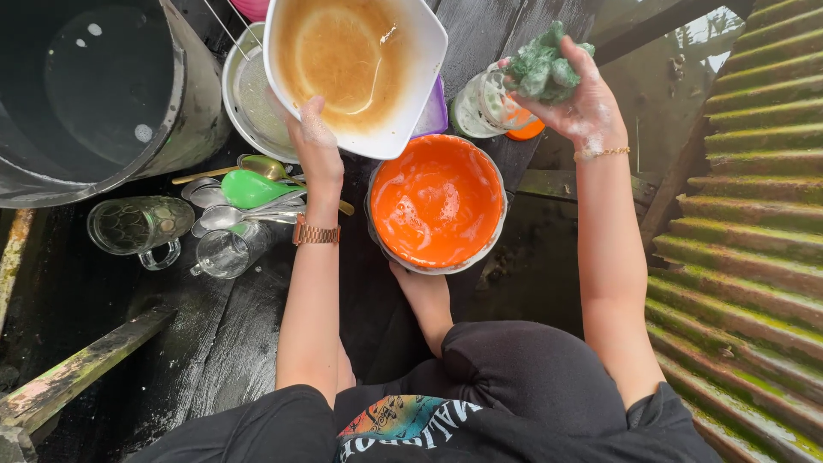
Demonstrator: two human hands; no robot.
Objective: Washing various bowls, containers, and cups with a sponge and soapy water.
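While the left hand (315,141) grips the white square dish (351,69) at twelve o'clock, brown residue remains inside, so washing seems barely begun; the right hand (576,101) squeezes a soapy green sponge (540,64) at one o'clock; the orange bowl (437,201) below looks lathered.

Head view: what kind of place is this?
Probably an outdoor dishwashing spot on a wet plank floor, not an indoor kitchen. Mossy corrugated roofing lies alongside, a big dark water barrel stands near, and glass mugs, spoons and a soapy orange bowl sit on the boards.
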